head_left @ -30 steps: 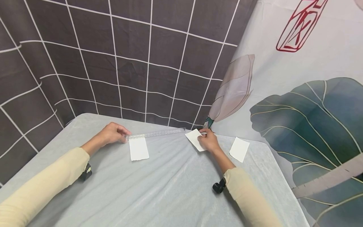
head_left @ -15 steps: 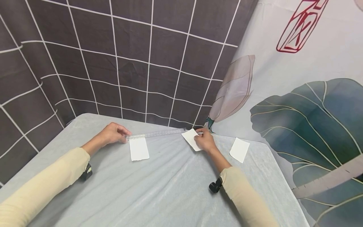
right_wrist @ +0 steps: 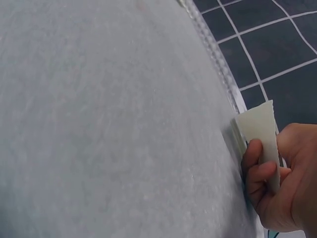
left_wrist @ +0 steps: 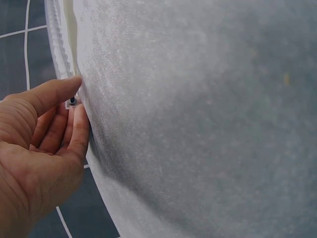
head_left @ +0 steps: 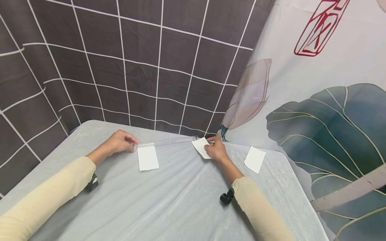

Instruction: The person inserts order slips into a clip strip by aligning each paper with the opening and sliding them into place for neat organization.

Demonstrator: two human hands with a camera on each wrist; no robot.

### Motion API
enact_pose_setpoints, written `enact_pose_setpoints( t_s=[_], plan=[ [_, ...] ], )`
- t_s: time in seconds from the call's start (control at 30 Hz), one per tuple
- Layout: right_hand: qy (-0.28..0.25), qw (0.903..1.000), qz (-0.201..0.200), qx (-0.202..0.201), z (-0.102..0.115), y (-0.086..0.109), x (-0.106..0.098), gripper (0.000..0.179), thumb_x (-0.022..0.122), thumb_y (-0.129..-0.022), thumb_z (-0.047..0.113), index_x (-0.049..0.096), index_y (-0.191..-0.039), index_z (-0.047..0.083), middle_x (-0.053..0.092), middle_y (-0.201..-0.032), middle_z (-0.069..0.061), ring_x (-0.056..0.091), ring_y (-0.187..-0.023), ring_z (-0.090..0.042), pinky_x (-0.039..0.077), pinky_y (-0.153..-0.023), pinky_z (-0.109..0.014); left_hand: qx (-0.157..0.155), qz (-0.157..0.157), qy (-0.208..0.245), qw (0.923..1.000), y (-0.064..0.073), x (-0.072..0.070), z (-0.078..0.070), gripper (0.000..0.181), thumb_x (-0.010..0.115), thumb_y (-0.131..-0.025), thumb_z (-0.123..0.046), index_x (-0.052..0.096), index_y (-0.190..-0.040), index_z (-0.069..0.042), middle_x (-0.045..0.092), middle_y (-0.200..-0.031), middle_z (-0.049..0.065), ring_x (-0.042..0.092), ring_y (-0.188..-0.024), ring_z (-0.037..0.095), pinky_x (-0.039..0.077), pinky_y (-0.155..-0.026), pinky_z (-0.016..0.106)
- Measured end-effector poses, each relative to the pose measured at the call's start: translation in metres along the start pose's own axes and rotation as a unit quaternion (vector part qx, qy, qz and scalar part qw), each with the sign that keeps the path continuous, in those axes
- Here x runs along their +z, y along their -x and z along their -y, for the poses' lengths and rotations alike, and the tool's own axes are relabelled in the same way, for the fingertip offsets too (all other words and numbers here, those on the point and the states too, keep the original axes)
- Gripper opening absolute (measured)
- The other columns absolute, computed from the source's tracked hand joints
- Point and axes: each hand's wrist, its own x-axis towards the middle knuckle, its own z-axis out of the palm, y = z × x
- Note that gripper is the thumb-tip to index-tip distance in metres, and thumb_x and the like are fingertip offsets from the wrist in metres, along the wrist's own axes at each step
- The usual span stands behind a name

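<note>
A long clear plastic strip [head_left: 170, 142] with a row of repeated shapes lies along the far edge of the table. My left hand [head_left: 120, 141] pinches its left end between thumb and fingers. In the left wrist view, a small dark tip shows between the fingers of that hand [left_wrist: 52, 134]. One white paper piece [head_left: 148, 158] lies just in front of the strip, its top edge at it. My right hand [head_left: 217, 149] holds a second paper piece [head_left: 200, 146] at the strip's right end. The right wrist view shows this paper [right_wrist: 260, 126] raised and bent, with fingers curled round it.
A third white paper piece [head_left: 254, 159] lies to the right of my right hand. Grey cloth [head_left: 169, 201] with creases covers the table. A dark checked curtain [head_left: 135, 77] hangs behind the far edge, and a leaf-printed white cloth [head_left: 301, 83] hangs at the right.
My right hand has moved slightly left with its paper, bringing the paper close to the right end of the strip. My left hand has stayed in place.
</note>
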Motion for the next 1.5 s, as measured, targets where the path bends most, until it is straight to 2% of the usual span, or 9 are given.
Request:
enact_pose_setpoints(
  t_s=[0.1,0.3,0.6,0.73,0.83,1.03,1.1,1.3,1.5],
  plan=[
    [-0.020,0.9998,-0.002,0.004,0.014,0.012,-0.001,0.051,0.069,-0.088,0.016,0.070,-0.138,0.001,0.079,-0.101,-0.019,0.066,-0.065,-0.019,0.052,-0.043,-0.032,0.002,-0.001,0.004,1.0000,0.000,0.000,0.000,0.045,0.089,-0.080,0.002,0.083,-0.124,0.002,0.082,-0.110,0.019,0.062,-0.094,0.017,0.052,-0.083,0.030],
    [-0.015,0.9998,-0.005,0.014,0.055,0.046,-0.009,0.047,0.069,-0.092,0.011,0.069,-0.137,-0.003,0.081,-0.107,-0.024,0.061,-0.060,-0.012,0.047,-0.044,-0.024,0.006,-0.001,0.008,0.9999,-0.001,0.000,0.001,0.045,0.089,-0.080,0.002,0.083,-0.124,0.003,0.081,-0.108,0.018,0.062,-0.093,0.017,0.052,-0.083,0.030],
    [-0.007,0.9992,-0.004,0.040,0.064,0.050,-0.005,0.043,0.075,-0.095,0.015,0.068,-0.135,-0.002,0.082,-0.118,-0.027,0.049,-0.044,-0.009,0.040,-0.041,-0.022,0.001,0.000,0.001,1.0000,0.000,0.000,0.000,0.044,0.088,-0.080,0.002,0.083,-0.124,0.002,0.081,-0.111,0.020,0.062,-0.094,0.018,0.052,-0.083,0.030],
    [-0.013,0.9991,-0.007,0.040,0.060,0.042,-0.002,0.041,0.076,-0.093,0.017,0.069,-0.128,-0.002,0.082,-0.115,-0.025,0.062,-0.059,-0.014,0.049,-0.043,-0.026,0.000,0.001,0.003,1.0000,0.000,0.000,0.000,0.045,0.088,-0.080,0.002,0.083,-0.124,0.003,0.082,-0.112,0.020,0.063,-0.095,0.018,0.052,-0.084,0.030],
    [-0.017,0.9991,-0.008,0.039,0.047,0.028,0.004,0.039,0.078,-0.090,0.019,0.071,-0.124,0.001,0.083,-0.112,-0.022,0.071,-0.073,-0.020,0.057,-0.046,-0.033,-0.002,0.001,0.002,1.0000,0.000,0.000,0.000,0.044,0.088,-0.080,0.002,0.083,-0.124,0.002,0.081,-0.112,0.020,0.064,-0.095,0.019,0.052,-0.084,0.030],
    [-0.016,0.9985,-0.011,0.051,0.024,0.005,0.015,0.034,0.083,-0.089,0.024,0.072,-0.118,0.009,0.082,-0.110,-0.014,0.073,-0.081,-0.020,0.062,-0.049,-0.037,-0.006,0.002,-0.004,1.0000,-0.001,0.000,0.001,0.043,0.088,-0.081,0.001,0.084,-0.124,0.001,0.081,-0.113,0.018,0.064,-0.099,0.021,0.052,-0.084,0.030],
    [-0.011,0.9987,-0.014,0.049,0.026,0.006,0.016,0.033,0.082,-0.089,0.023,0.072,-0.116,0.007,0.081,-0.108,-0.015,0.073,-0.081,-0.022,0.062,-0.050,-0.036,-0.006,0.002,-0.004,1.0000,-0.002,0.000,0.001,0.043,0.088,-0.081,0.001,0.084,-0.124,0.000,0.081,-0.112,0.016,0.064,-0.099,0.021,0.052,-0.085,0.030],
    [-0.017,0.9981,-0.025,0.054,0.059,0.034,0.008,0.028,0.082,-0.091,0.017,0.072,-0.112,0.001,0.080,-0.102,-0.017,0.070,-0.072,-0.019,0.060,-0.051,-0.030,-0.003,0.004,0.001,1.0000,-0.002,0.001,0.001,0.043,0.087,-0.080,0.001,0.084,-0.123,0.001,0.081,-0.110,0.015,0.063,-0.097,0.020,0.052,-0.084,0.030],
    [0.002,0.9982,-0.036,0.048,0.072,0.048,0.007,0.027,0.084,-0.093,0.018,0.073,-0.112,0.001,0.080,-0.105,-0.016,0.072,-0.089,-0.022,0.053,-0.074,-0.022,-0.002,0.007,0.001,1.0000,-0.001,0.000,0.001,0.043,0.087,-0.080,0.002,0.084,-0.123,0.001,0.081,-0.108,0.014,0.063,-0.097,0.020,0.053,-0.084,0.030]
  ],
)
